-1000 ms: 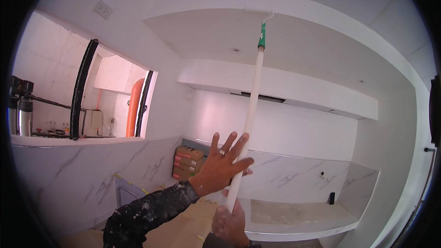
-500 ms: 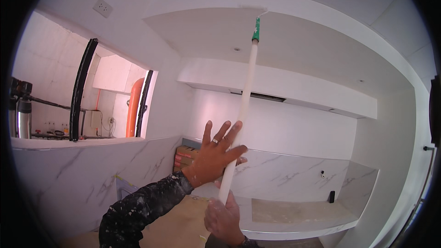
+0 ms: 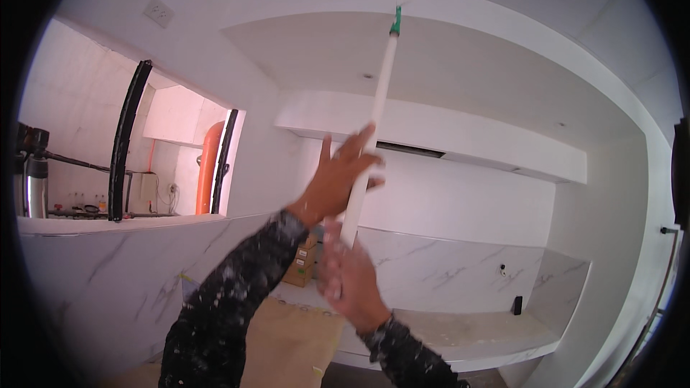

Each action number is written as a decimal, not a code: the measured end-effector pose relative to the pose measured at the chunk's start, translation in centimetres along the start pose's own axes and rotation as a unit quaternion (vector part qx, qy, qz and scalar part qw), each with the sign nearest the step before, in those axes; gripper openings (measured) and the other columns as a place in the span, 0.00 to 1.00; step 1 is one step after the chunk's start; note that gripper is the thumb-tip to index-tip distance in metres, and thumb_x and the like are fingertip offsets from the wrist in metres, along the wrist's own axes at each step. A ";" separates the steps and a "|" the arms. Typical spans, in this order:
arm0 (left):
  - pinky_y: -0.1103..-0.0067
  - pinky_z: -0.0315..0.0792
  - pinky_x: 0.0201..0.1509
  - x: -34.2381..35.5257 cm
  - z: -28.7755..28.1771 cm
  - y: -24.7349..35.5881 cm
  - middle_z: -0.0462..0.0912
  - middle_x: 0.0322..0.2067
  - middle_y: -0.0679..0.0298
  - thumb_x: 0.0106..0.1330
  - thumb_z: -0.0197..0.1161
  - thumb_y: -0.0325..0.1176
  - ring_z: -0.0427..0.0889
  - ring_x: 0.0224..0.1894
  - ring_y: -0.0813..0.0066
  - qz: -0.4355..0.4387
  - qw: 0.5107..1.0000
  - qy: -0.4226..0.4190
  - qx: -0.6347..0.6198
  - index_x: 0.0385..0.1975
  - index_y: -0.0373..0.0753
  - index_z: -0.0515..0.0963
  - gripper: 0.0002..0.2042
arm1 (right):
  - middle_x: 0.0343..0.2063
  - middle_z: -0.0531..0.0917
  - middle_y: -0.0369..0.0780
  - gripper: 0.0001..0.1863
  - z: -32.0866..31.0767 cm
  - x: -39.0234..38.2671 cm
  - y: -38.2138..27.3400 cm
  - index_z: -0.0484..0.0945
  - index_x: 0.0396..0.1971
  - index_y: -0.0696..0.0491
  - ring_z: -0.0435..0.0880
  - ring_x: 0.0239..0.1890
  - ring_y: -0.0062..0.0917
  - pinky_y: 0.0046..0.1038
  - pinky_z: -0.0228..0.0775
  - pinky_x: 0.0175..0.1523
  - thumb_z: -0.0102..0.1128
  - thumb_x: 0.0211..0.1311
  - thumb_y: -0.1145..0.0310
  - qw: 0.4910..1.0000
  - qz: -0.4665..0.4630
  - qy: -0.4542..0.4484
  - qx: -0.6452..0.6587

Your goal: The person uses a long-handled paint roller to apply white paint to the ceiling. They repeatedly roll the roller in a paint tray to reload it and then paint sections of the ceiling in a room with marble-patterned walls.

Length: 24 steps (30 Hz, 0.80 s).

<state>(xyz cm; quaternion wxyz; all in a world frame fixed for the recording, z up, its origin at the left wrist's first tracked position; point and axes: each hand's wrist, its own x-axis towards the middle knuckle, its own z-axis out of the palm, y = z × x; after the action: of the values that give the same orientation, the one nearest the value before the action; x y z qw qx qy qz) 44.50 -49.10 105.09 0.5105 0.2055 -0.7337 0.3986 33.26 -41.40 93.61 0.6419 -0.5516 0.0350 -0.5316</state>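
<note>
The right hand [image 3: 353, 279] is clamped around the lower end of a white pole [image 3: 384, 75], while the left hand [image 3: 329, 185], just above it, touches the pole with some fingers spread; how firmly it grips, I cannot tell. The pole slants up to a green handle [image 3: 395, 23] near the white ceiling beam [image 3: 302, 0]. A small black object [image 3: 517, 305] stands on the tabletop [image 3: 467, 332] at right
</note>
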 end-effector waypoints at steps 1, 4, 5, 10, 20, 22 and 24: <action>0.39 0.36 0.71 -2.4 0.3 1.0 0.54 0.74 0.54 0.65 0.66 0.41 0.61 0.72 0.55 -0.002 1.000 -0.005 -0.004 0.44 0.46 0.76 0.12 | 0.22 0.68 0.31 0.15 -0.9 -1.2 2.0 0.69 0.55 0.52 0.62 0.12 0.13 0.19 0.57 0.14 0.52 0.72 0.67 1.000 0.005 0.017 -0.015; 0.42 0.32 0.73 -8.6 0.9 3.6 0.52 0.74 0.52 0.64 0.66 0.43 0.55 0.74 0.52 -0.013 0.999 -0.038 -0.015 0.44 0.48 0.77 0.12 | 0.18 0.66 0.32 0.15 -3.5 -4.2 6.8 0.68 0.55 0.54 0.63 0.11 0.16 0.23 0.58 0.13 0.51 0.70 0.73 0.997 0.065 0.044 -0.014; 0.42 0.31 0.73 -10.3 1.0 4.2 0.52 0.74 0.51 0.64 0.66 0.43 0.54 0.75 0.51 -0.015 0.999 -0.048 -0.008 0.43 0.48 0.77 0.12 | 0.17 0.65 0.32 0.16 -4.2 -5.0 7.9 0.68 0.55 0.54 0.63 0.10 0.17 0.24 0.59 0.13 0.51 0.69 0.74 0.995 0.086 0.056 -0.017; 0.45 0.30 0.74 -13.6 0.6 4.8 0.52 0.73 0.49 0.64 0.67 0.45 0.52 0.75 0.51 0.005 0.998 -0.057 0.016 0.42 0.49 0.77 0.12 | 0.13 0.62 0.33 0.16 -4.9 -6.7 10.7 0.69 0.54 0.53 0.60 0.08 0.20 0.27 0.58 0.13 0.51 0.66 0.76 0.996 0.083 0.028 -0.008; 0.46 0.30 0.74 -10.8 -1.8 2.7 0.52 0.73 0.49 0.65 0.66 0.46 0.50 0.76 0.51 -0.002 0.999 -0.030 0.038 0.43 0.48 0.76 0.13 | 0.14 0.64 0.32 0.16 -2.3 -4.3 9.1 0.67 0.54 0.55 0.62 0.09 0.17 0.24 0.58 0.13 0.52 0.68 0.76 0.998 0.057 -0.013 0.007; 0.46 0.30 0.74 -10.7 -1.8 2.5 0.52 0.73 0.49 0.65 0.65 0.46 0.49 0.76 0.50 -0.009 0.998 -0.036 0.042 0.43 0.47 0.76 0.14 | 0.14 0.63 0.33 0.15 -1.7 -4.1 8.9 0.68 0.54 0.54 0.61 0.08 0.18 0.25 0.57 0.12 0.51 0.68 0.76 0.997 0.076 0.012 -0.004; 0.46 0.30 0.74 -10.5 -1.7 1.9 0.51 0.74 0.49 0.65 0.65 0.46 0.48 0.76 0.49 -0.016 0.998 -0.043 0.038 0.44 0.47 0.76 0.14 | 0.15 0.63 0.32 0.15 -1.1 -3.5 8.7 0.68 0.54 0.53 0.61 0.08 0.18 0.25 0.57 0.12 0.50 0.68 0.76 0.997 0.076 0.020 -0.011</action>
<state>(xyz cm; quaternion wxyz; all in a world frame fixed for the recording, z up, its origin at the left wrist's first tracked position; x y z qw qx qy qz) 48.29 -47.67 95.04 0.4768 0.2530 -0.7358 0.4089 36.70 -41.10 84.80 0.6734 -0.5433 0.0956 -0.4922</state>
